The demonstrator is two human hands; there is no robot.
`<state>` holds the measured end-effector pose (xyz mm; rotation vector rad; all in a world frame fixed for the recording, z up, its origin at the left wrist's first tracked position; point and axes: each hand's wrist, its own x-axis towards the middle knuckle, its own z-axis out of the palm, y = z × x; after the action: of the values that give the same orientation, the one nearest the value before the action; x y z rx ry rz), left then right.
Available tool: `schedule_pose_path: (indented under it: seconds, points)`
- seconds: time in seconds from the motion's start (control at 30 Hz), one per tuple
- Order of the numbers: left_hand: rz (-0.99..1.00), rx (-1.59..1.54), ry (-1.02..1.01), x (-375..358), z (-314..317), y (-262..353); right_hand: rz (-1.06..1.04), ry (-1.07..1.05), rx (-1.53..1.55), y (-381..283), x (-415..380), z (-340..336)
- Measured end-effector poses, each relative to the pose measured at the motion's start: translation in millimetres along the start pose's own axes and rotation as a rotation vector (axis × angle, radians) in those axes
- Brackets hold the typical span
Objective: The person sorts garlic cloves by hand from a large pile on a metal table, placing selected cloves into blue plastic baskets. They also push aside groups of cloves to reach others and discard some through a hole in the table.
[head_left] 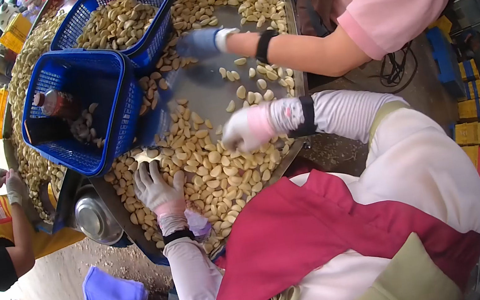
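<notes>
My left hand [160, 191], in a pale glove with a pink cuff, rests palm down on the pale, clove-like pieces [218, 172] at the near side of the metal table [196, 91]. Its fingers are spread. Further right, my right hand [241, 132], gloved too, is over the same pieces at the edge of a barer strip of metal. It is blurred, and its fingertips are hard to make out. A crumpled purple piece [199, 224] lies just below my left hand.
A blue basket [128, 79] holding a bottle [54, 104] and some pieces stands before a fuller blue basket [169, 20]. A co-worker's gloved hands [198, 45] work at the upper right. Another person [8, 249] is at left, near a round metal lid [97, 220].
</notes>
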<state>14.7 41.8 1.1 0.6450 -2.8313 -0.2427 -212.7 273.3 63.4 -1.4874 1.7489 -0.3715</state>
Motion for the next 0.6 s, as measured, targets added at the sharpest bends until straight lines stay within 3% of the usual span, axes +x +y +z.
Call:
schedule_pose_path:
  seconds: [0.03,0.07,0.17,0.33,0.4,0.6]
  points:
    - [-0.004,0.005,-0.006,0,0,0,-0.163,-0.032,-0.093,-13,-4,3]
    - [-0.001,0.012,0.003,0,0,0,-0.074,-0.358,-0.406,-29,4,1]
    - [0.008,0.020,0.016,-1,0,1,-0.121,-0.534,-0.379,-19,19,8]
    - [0.004,0.024,0.034,-1,1,2,-0.184,-0.509,-0.417,-5,24,11]
    - [-0.012,0.025,0.026,0,0,2,-0.209,-0.381,-0.338,6,24,13]
    - [-0.032,0.008,0.002,0,-3,3,-0.182,-0.405,-0.506,-19,22,4]
